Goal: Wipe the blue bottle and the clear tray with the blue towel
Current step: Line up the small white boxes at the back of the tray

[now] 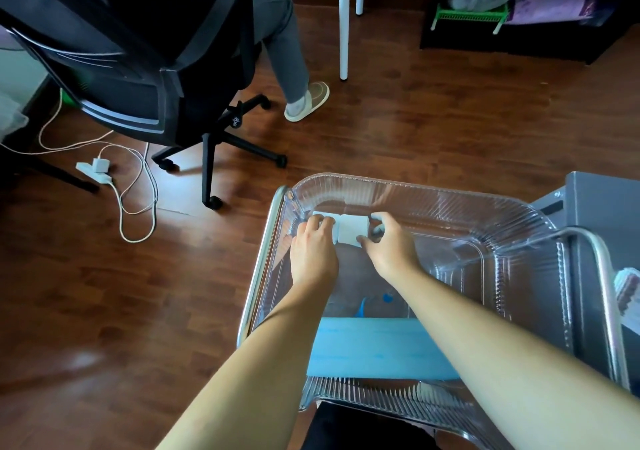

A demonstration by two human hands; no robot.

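Both outstretched — left hand (313, 247), right hand (389, 247) gripping white pad (352, 231)

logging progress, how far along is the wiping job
Done: nothing visibly confirmed. In hand: left hand and right hand hold a pale folded cloth at the clear tray's far left corner. Left: the rest of the tray, plus the blue item, likely the bottle, at its near edge.

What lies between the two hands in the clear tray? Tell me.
A pale folded cloth lies between the left hand and the right hand, each holding one end, near the far wall of the clear tray; the head view shows it.
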